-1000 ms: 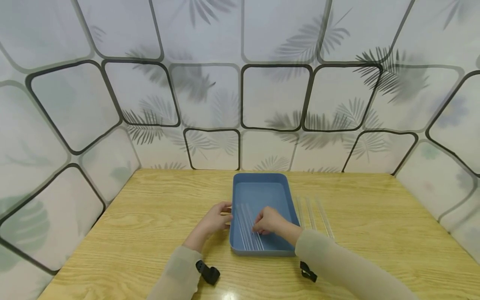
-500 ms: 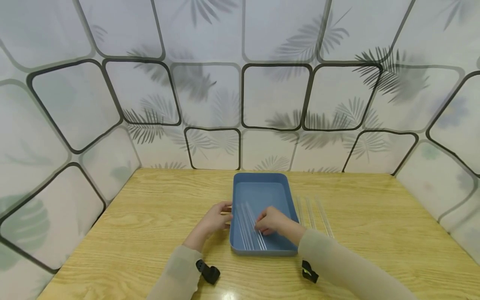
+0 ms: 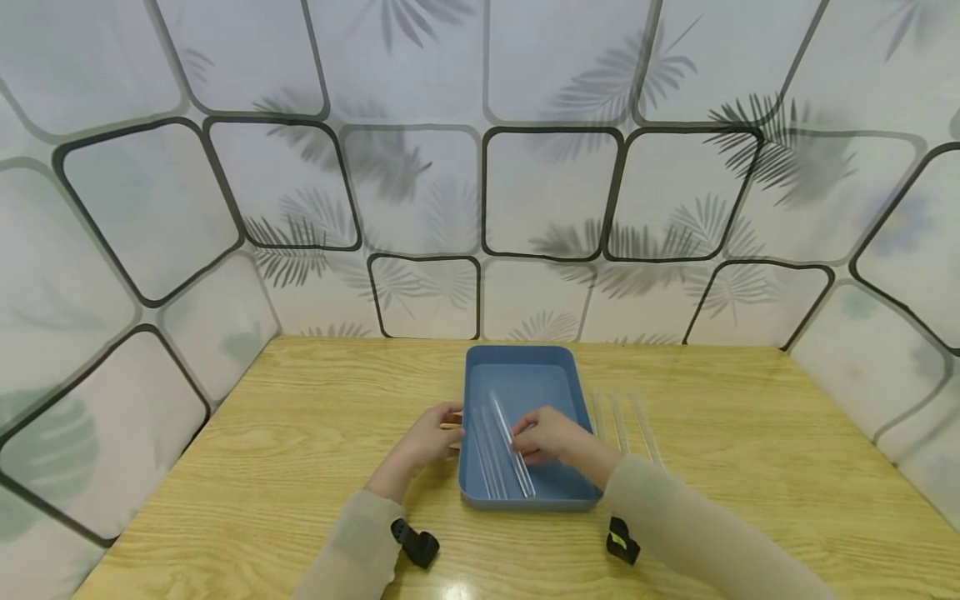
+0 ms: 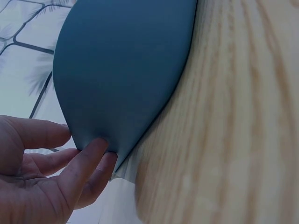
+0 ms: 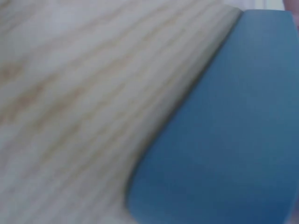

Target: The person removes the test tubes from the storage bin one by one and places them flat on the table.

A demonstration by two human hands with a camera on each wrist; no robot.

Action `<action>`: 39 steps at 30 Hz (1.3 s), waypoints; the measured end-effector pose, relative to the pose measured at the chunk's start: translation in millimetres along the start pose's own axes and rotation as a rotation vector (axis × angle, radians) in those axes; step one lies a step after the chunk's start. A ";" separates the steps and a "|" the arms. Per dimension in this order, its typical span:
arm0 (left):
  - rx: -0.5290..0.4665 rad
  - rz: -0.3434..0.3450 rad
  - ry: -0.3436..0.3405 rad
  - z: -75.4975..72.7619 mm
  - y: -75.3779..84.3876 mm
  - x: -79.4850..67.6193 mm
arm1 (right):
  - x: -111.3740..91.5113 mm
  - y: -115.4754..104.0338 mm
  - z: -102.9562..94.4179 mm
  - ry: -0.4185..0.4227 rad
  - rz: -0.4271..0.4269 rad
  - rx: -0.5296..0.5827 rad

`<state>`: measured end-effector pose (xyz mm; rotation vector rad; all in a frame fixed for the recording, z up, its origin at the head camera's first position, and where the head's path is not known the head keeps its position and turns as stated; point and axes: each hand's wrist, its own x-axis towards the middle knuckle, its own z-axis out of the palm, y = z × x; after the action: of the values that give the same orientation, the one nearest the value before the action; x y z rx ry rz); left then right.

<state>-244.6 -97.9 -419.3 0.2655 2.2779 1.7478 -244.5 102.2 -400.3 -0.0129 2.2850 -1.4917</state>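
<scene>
A blue rectangular tray stands on the table. My left hand touches its left outer wall; in the left wrist view the fingers lie against the blue wall, loosely bent. Inside the tray, my right hand pinches a clear, thin tube with thumb and fingertips. That tube slants, its far end towards the left and apparently a little raised. Several similar clear tubes lie side by side along the tray's left part. The right wrist view has mostly the tray's outer wall, with the hand almost out of frame.
Several more clear tubes lie on the wooden table just right of the tray, partly behind the right forearm. Patterned cloth walls close off the back and sides.
My right hand has moved slightly right and away from me, and the tube in its fingers now stands apart from the others. The left hand and the tray have stayed put.
</scene>
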 end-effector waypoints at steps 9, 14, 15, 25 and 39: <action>-0.018 -0.003 -0.002 0.5 1.4 -0.3 | -3.0 -10.6 -10.7 0.017 -0.009 -0.008; -0.015 -0.014 0.000 0.1 0.1 0.8 | -5.6 -12.2 -15.7 0.013 -0.015 0.011; -0.014 -0.014 -0.001 -0.1 0.0 1.0 | -6.1 -12.4 -17.0 0.014 -0.014 0.014; -0.023 -0.011 -0.002 -0.9 -0.4 1.9 | -10.1 -8.3 -31.7 0.010 -0.039 0.018; -0.012 0.004 -0.007 0.7 -0.1 0.0 | -19.9 -0.3 -54.6 -0.006 -0.059 0.016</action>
<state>-244.4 -97.3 -419.5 0.2737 2.2632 1.7587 -245.0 154.4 -374.7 -0.0801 2.2868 -1.5367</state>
